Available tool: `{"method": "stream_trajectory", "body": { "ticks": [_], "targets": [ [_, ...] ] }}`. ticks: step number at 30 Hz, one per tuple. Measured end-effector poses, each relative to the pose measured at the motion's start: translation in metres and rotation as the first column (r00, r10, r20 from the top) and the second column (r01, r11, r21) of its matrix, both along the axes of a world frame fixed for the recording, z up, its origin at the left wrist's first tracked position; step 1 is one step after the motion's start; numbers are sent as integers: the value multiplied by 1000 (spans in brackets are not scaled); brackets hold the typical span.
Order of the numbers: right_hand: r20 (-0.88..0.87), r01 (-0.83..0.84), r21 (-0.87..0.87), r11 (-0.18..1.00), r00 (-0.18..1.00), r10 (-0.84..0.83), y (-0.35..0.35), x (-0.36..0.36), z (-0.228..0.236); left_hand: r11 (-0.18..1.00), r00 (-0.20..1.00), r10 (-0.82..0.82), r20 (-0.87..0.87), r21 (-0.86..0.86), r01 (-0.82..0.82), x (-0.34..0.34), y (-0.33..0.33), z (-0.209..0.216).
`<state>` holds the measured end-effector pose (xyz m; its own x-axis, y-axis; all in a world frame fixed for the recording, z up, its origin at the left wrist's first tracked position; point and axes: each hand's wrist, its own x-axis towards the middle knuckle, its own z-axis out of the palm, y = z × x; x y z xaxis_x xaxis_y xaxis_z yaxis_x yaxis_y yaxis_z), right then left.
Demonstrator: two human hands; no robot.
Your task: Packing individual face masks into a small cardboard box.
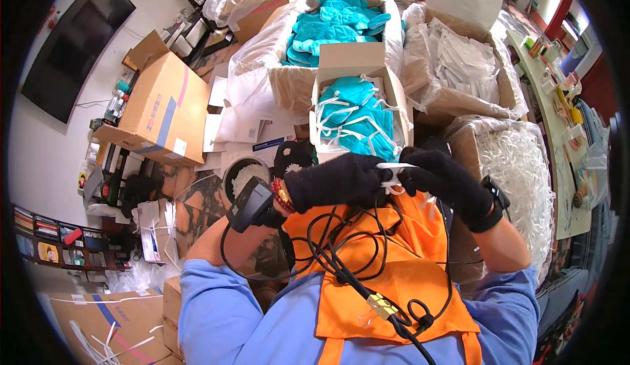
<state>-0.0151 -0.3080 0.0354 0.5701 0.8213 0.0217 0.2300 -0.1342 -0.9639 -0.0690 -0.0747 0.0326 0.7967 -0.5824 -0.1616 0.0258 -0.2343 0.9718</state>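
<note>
My left hand (338,180), in a black glove, is closed with its fingertips on a narrow white strap (395,166) in front of my apron. From the other side my right hand (441,182), gloved in black too, pinches the same strap. The strap is partly hidden by the fingers. Just beyond both hands stands an open white carton (400,93). Inside it lie teal pads (357,112) with white straps, shaped like folded face masks.
Behind the carton, a large plastic-lined box (249,57) holds more teal pads. Right of it are a box of flat white pieces (462,60) and one of curly white strips (515,181). A tall cardboard box (154,106) stands left. Black cables (341,260) hang over my orange apron.
</note>
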Motion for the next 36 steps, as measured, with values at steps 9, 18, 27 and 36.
{"method": "stream_trajectory", "body": {
  "ticks": [9, 18, 27, 36],
  "targets": [
    [-284, 282, 288, 915, 938, -199, 7, -76, 41, 907, 943, -332, 26, -264, 327, -24, -17, 7],
    [-413, -115, 34, 993, 903, 119, -30, -87, 81, 913, 858, -403, 318, 202, 354, -61, -1, 49],
    [-257, -237, -85, 968, 944, 208, -40, -81, 69, 915, 885, -377, 274, 261, 309, -78, 14, 53],
    [-764, 566, 556, 608, 637, 105, 58, -45, 23, 978, 948, 125, -292, -125, -167, -32, 6, 11]
  ]
}}
